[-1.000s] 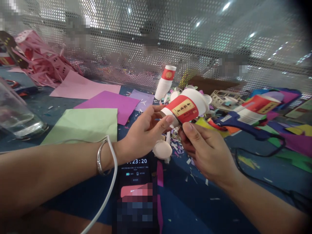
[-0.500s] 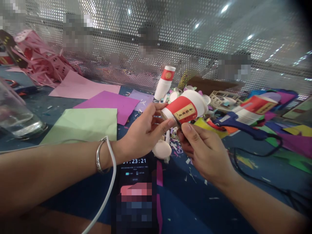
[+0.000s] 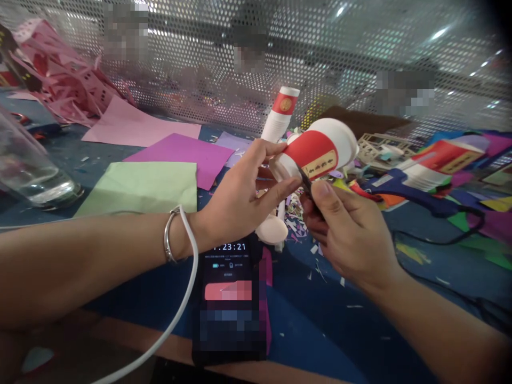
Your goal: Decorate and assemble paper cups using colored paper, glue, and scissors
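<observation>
My left hand [image 3: 244, 194] is closed round the base end of a red and white paper cup [image 3: 310, 152], its thumb along the underside. The cup is tilted on its side, its rim end pointing up and right. A thin dark tool [image 3: 306, 180] sits in the closed fingers of my right hand [image 3: 348, 229]; its tip touches or nearly touches the cup's side beside my left thumb. Most of the tool is hidden in the fingers, so its exact kind is unclear. Below the cup lies a small pale round piece [image 3: 272, 229].
A lit phone [image 3: 230, 309] lies near the table edge. Green paper [image 3: 148, 184], purple paper [image 3: 188, 154] and a clear glass [image 3: 44, 170] are at left. Stacked cups [image 3: 282, 112] stand behind paper scraps. A dark blue glue gun [image 3: 416, 194] with its cord lies right.
The camera view has tipped downward, so the table sits higher in the picture. Both hands keep their hold, and the cup appears slightly higher and further right.
</observation>
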Motion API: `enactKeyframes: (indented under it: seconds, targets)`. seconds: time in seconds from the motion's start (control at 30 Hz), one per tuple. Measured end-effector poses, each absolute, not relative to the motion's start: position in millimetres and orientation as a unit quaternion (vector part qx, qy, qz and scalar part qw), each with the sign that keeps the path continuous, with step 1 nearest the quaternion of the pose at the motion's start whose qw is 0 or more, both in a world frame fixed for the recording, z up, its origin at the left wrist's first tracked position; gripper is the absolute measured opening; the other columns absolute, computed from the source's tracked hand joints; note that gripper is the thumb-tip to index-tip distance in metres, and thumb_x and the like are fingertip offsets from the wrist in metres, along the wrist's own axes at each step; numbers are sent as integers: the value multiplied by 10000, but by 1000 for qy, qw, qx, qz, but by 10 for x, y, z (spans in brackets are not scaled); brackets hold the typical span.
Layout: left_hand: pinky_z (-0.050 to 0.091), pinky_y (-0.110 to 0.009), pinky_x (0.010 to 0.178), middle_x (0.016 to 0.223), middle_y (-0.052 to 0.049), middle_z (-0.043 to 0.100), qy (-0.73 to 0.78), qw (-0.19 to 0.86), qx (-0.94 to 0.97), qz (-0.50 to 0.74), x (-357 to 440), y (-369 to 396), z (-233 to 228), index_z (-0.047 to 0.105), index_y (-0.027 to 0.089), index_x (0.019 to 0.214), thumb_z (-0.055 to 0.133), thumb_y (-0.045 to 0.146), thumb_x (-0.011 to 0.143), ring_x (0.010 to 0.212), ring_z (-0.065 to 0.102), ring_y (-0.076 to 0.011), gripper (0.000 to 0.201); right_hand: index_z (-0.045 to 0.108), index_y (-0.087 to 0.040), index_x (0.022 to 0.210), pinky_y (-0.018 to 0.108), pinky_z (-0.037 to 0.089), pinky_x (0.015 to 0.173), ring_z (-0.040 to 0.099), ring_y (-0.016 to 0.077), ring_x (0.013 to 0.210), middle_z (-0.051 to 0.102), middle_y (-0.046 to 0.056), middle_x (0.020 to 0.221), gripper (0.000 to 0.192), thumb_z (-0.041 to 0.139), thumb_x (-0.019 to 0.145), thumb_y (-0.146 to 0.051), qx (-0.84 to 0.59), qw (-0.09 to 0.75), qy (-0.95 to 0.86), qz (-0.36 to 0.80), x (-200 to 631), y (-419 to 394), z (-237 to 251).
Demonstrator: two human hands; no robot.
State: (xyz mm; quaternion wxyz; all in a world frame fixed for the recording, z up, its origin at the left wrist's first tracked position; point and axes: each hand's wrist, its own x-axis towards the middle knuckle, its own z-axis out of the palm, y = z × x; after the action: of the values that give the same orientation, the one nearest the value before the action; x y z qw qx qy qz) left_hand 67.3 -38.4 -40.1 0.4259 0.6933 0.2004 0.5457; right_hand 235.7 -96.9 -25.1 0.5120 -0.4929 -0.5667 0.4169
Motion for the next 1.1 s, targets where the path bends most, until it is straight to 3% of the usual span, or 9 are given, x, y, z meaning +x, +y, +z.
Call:
enactKeyframes:
  seconds: [0.2,0.4,0.6,0.8,1.1]
  targets:
    - [576,-378,862,1102,-92,678,191,549,614,534,703,-393,-320,554,183,1287,734,315,887,1035,679,-251,458,570,-225,724,282,141,394,269,73,429,357,-47,540,403,615,952,-554,-496,522,-577,385,2360,-988,-235]
    - [571,-368,919,1015,-54,692,171,615,585,501,700,-374,-301,605,174,1170,668,281,937,987,688,-195,264,559,-213,696,273,163,398,266,64,435,352,-50,554,429,608,960,-547,-480,525,-581,394,2357,-988,-234]
    - [584,-346,866,967,-46,691,182,586,597,517,706,-409,-321,588,173,1145,673,275,938,930,683,-184,245,572,-221,714,282,186,415,319,87,482,381,-29,608,416,597,960,-555,-492,519,-595,366,2380,-987,-255]
    - [589,-360,819,962,-48,673,199,555,616,523,700,-431,-330,575,195,1168,684,326,931,856,664,-178,292,571,-224,713,276,182,423,279,95,480,364,-39,581,419,577,969,-556,-492,511,-614,345,2400,-984,-285]
    - [582,-361,833,1048,-78,659,202,504,649,532,666,-395,-324,560,185,1200,709,331,911,914,658,-196,357,537,-207,700,263,177,419,262,83,475,354,-49,576,439,563,983,-541,-484,511,-621,345,2396,-982,-304]
